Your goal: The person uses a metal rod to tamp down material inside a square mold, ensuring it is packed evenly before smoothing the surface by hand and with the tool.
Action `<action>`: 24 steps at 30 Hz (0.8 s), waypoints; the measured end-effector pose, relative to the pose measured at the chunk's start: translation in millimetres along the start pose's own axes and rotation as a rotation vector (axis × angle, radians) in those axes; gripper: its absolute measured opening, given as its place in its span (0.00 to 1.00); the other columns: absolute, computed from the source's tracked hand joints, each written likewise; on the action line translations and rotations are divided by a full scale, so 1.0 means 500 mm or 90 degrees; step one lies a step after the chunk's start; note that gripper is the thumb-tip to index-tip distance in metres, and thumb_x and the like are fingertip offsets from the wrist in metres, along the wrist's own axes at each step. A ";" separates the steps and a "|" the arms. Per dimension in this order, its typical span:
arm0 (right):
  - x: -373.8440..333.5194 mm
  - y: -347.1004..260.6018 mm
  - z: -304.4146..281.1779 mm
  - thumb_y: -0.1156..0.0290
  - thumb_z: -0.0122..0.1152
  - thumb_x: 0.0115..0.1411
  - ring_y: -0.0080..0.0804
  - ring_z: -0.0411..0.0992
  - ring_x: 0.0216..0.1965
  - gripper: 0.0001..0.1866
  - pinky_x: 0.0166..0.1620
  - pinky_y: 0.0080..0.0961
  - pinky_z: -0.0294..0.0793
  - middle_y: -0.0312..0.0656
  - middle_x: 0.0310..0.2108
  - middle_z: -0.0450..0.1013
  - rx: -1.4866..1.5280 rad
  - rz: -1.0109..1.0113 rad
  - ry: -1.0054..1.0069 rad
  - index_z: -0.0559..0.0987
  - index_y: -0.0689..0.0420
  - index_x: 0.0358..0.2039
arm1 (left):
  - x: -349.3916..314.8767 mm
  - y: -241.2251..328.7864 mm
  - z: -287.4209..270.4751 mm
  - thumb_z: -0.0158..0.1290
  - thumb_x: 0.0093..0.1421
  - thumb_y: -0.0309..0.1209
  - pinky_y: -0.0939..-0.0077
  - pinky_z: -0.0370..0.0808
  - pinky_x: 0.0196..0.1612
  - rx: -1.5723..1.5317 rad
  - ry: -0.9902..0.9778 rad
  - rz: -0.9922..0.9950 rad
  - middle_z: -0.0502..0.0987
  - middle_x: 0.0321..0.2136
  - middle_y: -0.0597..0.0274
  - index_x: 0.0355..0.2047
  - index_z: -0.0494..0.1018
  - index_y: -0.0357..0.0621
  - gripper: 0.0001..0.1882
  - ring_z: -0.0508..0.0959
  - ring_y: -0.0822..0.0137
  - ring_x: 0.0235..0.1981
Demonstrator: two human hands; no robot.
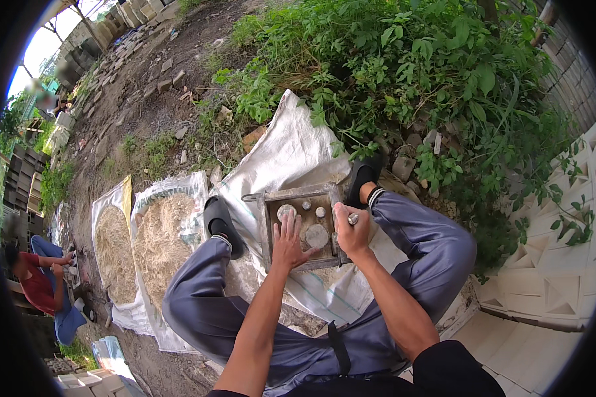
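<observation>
Between my feet lies a square, shallow frame (266, 228), grey and dusty, with a looped end at its far left corner. Inside it sit round pieces: a large disc (316, 236), a medium disc (287, 210) and two small knobs (320, 212). My left hand (287, 245) is open, its fingers spread over the frame's left part and its fingertips by the medium disc. At the frame's right side my right hand (349, 231) is closed around a short tool with a rounded, metallic-looking end (353, 218); the hand hides the rest of it.
A white woven sack (278, 155) is spread under the frame. Left of my foot, two sacks hold pale powdery material (169, 221). Leafy plants (404, 79) grow ahead; patterned pale blocks (549, 271) stand at right. Another person (43, 284) sits far left.
</observation>
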State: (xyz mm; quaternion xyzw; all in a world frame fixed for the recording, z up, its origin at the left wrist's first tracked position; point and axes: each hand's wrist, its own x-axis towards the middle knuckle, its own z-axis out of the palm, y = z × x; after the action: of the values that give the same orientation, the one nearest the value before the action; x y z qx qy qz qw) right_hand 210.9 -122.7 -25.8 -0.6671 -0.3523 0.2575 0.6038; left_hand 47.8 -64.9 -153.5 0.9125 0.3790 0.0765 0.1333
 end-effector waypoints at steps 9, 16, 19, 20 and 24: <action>0.038 0.027 -0.008 0.68 0.48 0.65 0.41 0.60 0.13 0.22 0.24 0.36 0.58 0.45 0.10 0.62 -0.052 -0.094 -0.013 0.66 0.63 0.13 | -0.045 -0.006 0.046 0.58 0.32 0.72 0.34 0.41 0.64 -0.053 -0.117 -0.040 0.34 0.70 0.51 0.68 0.43 0.42 0.71 0.33 0.50 0.70; -0.012 -0.094 0.017 0.68 0.46 0.66 0.37 0.58 0.13 0.22 0.27 0.33 0.58 0.42 0.09 0.62 -0.136 -0.082 0.001 0.67 0.61 0.13 | -0.045 -0.021 0.043 0.62 0.22 0.72 0.34 0.46 0.63 -0.081 -0.170 -0.054 0.30 0.70 0.52 0.69 0.39 0.53 0.77 0.31 0.47 0.70; -0.041 -0.003 -0.007 0.69 0.46 0.66 0.32 0.59 0.13 0.22 0.26 0.32 0.58 0.39 0.09 0.62 -0.078 0.019 -0.012 0.66 0.61 0.13 | -0.034 -0.014 0.055 0.63 0.22 0.71 0.35 0.48 0.62 -0.097 -0.142 -0.029 0.30 0.70 0.52 0.69 0.41 0.64 0.74 0.31 0.46 0.70; -0.042 0.021 -0.011 0.69 0.45 0.66 0.29 0.59 0.13 0.23 0.26 0.32 0.58 0.39 0.09 0.63 -0.091 -0.008 -0.010 0.66 0.61 0.13 | -0.040 -0.011 0.059 0.63 0.22 0.71 0.34 0.48 0.62 -0.091 -0.148 -0.028 0.30 0.70 0.52 0.69 0.41 0.66 0.74 0.31 0.46 0.70; -0.045 -0.092 -0.010 0.68 0.46 0.66 0.31 0.60 0.12 0.23 0.23 0.33 0.58 0.41 0.10 0.63 -0.112 -0.003 -0.032 0.67 0.62 0.13 | -0.055 -0.018 0.057 0.65 0.20 0.69 0.31 0.49 0.60 -0.099 -0.161 -0.029 0.28 0.70 0.51 0.69 0.38 0.70 0.76 0.30 0.44 0.70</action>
State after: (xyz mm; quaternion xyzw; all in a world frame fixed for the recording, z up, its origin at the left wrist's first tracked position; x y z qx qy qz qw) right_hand 193.4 -142.3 18.3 -0.7099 -0.3905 0.2407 0.5345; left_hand 29.6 -83.6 -184.6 0.8930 0.3729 -0.0130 0.2517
